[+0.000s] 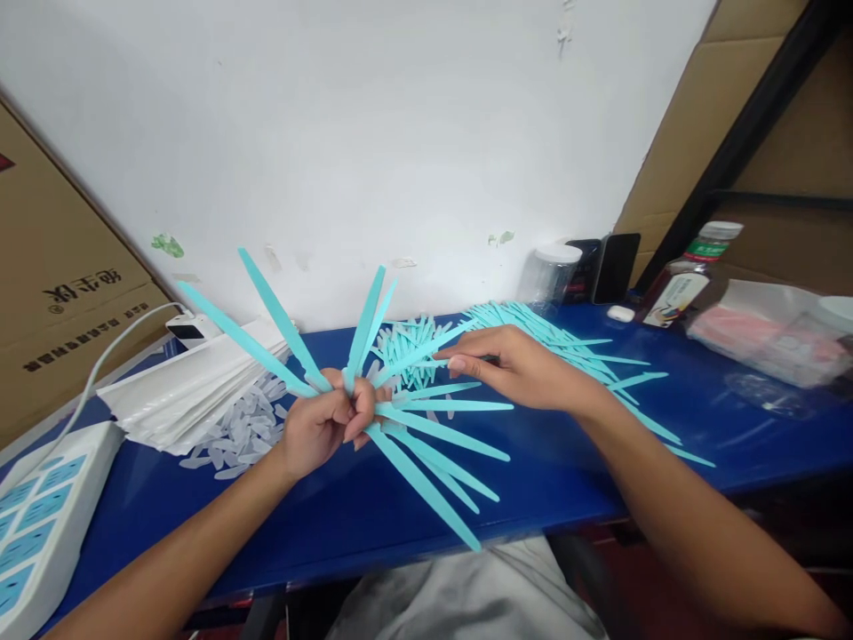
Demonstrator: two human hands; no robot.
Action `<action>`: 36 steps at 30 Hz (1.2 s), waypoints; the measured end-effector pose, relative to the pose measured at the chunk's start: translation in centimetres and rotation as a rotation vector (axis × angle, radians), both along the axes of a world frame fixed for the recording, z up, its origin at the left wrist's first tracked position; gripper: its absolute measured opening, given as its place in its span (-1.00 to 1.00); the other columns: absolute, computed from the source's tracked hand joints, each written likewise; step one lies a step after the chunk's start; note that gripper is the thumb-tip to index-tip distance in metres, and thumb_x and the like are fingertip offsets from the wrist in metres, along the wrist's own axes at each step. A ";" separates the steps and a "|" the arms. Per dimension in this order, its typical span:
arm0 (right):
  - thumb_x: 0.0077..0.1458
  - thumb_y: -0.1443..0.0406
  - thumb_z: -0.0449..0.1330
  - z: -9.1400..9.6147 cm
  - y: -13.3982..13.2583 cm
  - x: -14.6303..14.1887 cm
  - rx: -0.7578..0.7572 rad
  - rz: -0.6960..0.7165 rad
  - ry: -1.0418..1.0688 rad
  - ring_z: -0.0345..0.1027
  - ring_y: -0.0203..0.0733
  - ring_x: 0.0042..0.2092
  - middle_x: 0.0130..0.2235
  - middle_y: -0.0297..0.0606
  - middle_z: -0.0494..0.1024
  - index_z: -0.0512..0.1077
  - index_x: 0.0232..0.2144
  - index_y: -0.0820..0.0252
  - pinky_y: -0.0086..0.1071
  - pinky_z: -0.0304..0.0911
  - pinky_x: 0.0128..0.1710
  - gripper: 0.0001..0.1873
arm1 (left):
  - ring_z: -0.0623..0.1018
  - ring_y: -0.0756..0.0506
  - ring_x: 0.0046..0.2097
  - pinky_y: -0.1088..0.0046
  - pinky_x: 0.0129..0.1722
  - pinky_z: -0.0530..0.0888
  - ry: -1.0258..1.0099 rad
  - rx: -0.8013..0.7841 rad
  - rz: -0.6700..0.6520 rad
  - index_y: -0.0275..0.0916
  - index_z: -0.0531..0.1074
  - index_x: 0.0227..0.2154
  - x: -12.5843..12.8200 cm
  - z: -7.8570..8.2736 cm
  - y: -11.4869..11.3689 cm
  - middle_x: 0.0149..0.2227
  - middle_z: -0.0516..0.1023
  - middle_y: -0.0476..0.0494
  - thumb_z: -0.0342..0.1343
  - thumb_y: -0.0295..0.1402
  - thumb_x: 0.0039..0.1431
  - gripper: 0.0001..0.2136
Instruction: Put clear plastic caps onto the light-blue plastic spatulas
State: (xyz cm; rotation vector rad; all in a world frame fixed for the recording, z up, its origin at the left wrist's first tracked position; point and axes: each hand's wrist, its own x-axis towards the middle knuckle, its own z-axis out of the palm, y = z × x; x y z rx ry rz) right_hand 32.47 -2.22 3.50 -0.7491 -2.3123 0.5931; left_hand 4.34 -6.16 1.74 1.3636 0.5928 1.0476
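Observation:
My left hand (326,427) is closed in a fist round a fan of several long turquoise plastic sticks (426,436) that spread up, right and down over the blue table (573,480). My right hand (513,364) reaches in from the right, fingers pinched on one turquoise stick (413,360) of that fan. Behind the hands lies a loose pile of more turquoise sticks (533,324). A smaller heap of short turquoise pieces (403,342) sits just beyond the fan.
White flat packets (193,391) and small translucent pieces (236,436) lie at the left. A white power strip (40,524) is at the far left. A clear jar (550,276), a phone (617,267), a bottle (689,276) and plastic bags (779,333) stand at the back right. Cardboard boxes (59,311) flank the table.

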 end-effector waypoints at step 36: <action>0.31 0.23 0.28 1.0 -0.7 0.3 -0.070 0.137 0.055 0.46 -0.24 -0.28 -0.27 -0.20 0.69 0.71 -0.14 0.18 -0.44 0.24 -0.38 -0.77 | 0.29 -0.04 -0.59 0.31 -0.35 0.35 0.038 0.157 -0.216 -0.28 0.42 -0.72 0.2 -0.7 0.3 -0.73 0.28 -0.09 -0.04 -0.55 -0.09 -0.78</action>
